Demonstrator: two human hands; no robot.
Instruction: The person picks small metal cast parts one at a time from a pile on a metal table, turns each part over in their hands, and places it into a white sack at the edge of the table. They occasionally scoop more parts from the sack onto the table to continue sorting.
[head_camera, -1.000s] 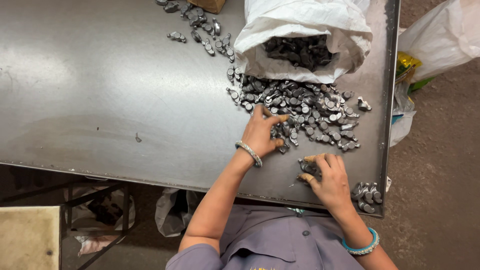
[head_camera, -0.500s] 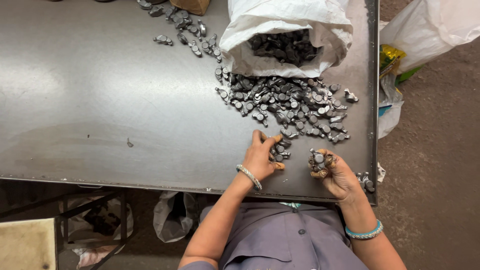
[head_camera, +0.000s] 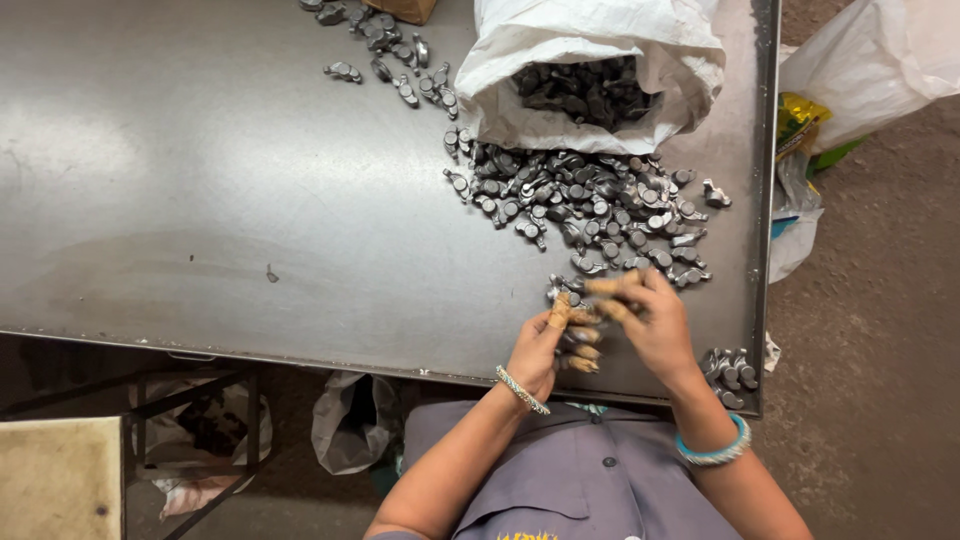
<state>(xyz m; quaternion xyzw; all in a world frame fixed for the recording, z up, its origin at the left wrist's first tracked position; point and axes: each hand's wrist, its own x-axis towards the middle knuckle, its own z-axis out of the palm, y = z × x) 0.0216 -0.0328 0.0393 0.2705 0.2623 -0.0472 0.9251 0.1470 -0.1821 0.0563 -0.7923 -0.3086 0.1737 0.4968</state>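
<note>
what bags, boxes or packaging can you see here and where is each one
White sack: top of the metal table, mouth open, dark metal parts inside and spilled in front of it.
Cardboard box: top edge of the table, brown, only a corner shows.
White bag: off the table's right edge, crumpled.
Yellow-green packet: under that bag, partly hidden.
Grey bag: on the floor under the table's near edge.

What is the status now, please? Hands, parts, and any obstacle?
Left hand and right hand together at table edge, both closed on small metal parts. Loose pile ahead, below open white sack. Nothing blocking.
</note>
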